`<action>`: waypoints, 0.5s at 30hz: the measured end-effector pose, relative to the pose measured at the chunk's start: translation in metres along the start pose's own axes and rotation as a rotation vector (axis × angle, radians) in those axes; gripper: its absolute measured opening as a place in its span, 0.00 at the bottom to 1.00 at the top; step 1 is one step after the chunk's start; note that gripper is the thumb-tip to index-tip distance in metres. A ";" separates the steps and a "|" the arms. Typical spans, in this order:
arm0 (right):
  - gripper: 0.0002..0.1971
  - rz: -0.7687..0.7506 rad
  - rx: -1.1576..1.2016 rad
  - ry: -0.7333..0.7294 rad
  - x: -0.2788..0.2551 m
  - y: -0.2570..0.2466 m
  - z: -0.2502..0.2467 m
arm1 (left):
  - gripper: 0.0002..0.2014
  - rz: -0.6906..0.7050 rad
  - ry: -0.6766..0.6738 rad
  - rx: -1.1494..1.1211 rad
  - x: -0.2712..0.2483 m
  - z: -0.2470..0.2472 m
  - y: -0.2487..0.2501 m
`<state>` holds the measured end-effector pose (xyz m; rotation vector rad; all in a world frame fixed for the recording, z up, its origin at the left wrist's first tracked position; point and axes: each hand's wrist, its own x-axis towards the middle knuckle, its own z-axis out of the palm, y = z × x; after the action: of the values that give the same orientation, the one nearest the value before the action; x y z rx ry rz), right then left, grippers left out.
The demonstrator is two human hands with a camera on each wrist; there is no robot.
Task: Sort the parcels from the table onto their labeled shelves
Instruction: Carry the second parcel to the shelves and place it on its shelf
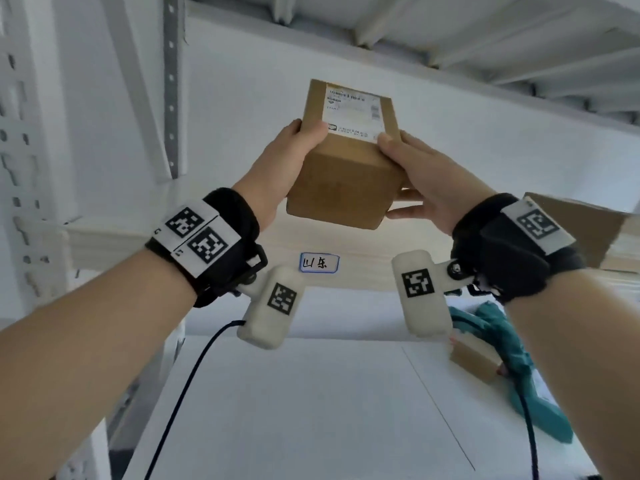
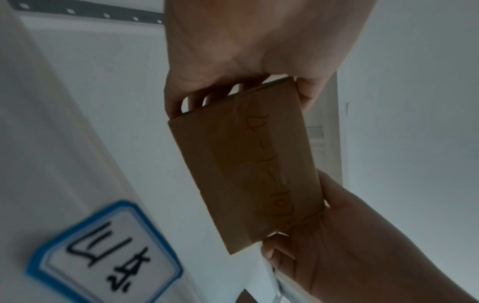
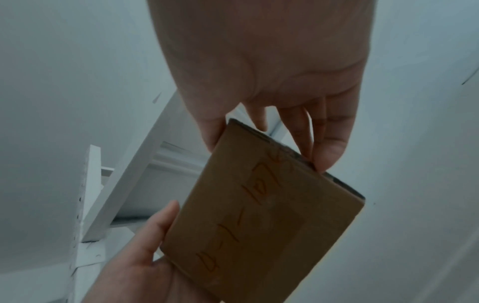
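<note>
A small brown cardboard parcel [image 1: 346, 161] with a white shipping label on top is held in the air between both hands, above a white shelf edge. My left hand [image 1: 287, 157] grips its left side, thumb on the top edge. My right hand [image 1: 415, 181] grips its right side, thumb on the label corner and fingers underneath. The left wrist view shows the parcel's [image 2: 246, 164] taped underside with orange handwriting; the right wrist view shows the same parcel [image 3: 264, 221] face. A blue-bordered shelf label [image 1: 318, 262] with handwritten characters is stuck on the shelf edge below the parcel, also shelf label [image 2: 103, 256].
A white metal shelving unit surrounds the hands, with a perforated upright [image 1: 171, 84] at left and a ribbed shelf underside [image 1: 450, 32] overhead. Another cardboard box [image 1: 581, 226] sits at right on the labelled shelf. Below lie a teal bag [image 1: 509, 362] and a small box [image 1: 474, 362].
</note>
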<state>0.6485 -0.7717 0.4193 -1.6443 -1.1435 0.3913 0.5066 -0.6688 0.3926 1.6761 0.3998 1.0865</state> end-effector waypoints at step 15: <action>0.20 0.082 -0.125 -0.086 0.035 0.019 0.002 | 0.35 -0.258 0.100 0.241 0.021 0.020 -0.018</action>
<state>0.6735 -0.7415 0.4121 -1.8033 -1.1866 0.4542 0.5383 -0.6589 0.3856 1.7248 0.8159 0.9608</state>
